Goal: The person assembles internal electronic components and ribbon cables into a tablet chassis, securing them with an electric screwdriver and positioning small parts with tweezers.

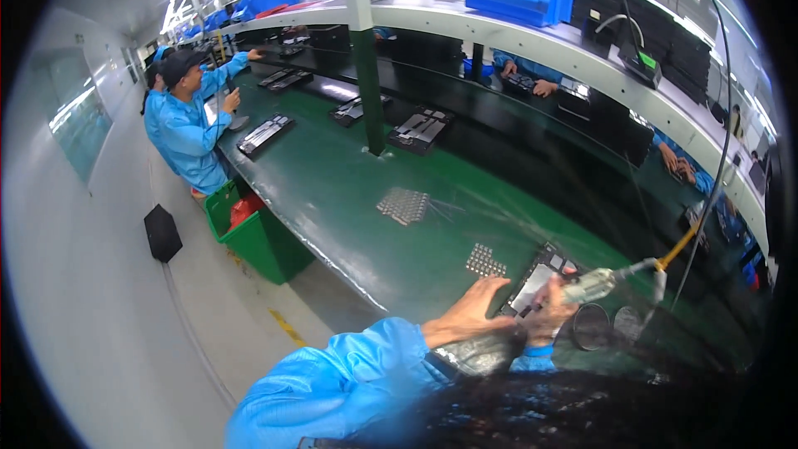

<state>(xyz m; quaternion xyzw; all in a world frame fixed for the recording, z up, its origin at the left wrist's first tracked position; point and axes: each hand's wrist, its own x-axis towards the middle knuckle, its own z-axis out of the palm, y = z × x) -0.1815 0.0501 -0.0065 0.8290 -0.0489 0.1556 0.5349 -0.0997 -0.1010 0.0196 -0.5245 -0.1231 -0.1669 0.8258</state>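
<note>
An opened flat electronic device [537, 281], black-framed with silver panels inside, lies on the green bench close to me. My left hand [467, 314] rests at its left edge, thumb and fingers spread apart. At the device's right side, my right hand [552, 313] is wrapped around a pale power screwdriver [592, 285], which is tilted and joined to a yellow cord [677, 248]. Motion smears this hand a little, and the driver's tip is hidden. A sheet of small metallic pieces [485, 260] lies just beyond my left fingers. Below my hands, a dark, shiny object [482, 352] is partly covered.
Two round dark dishes [591, 326] stand right of the driver. Another sheet of small parts [404, 206] lies farther up the bench. A post [366, 75] rises from the bench, with several opened devices around it. A green bin [270, 245] stands left; co-workers sit beyond.
</note>
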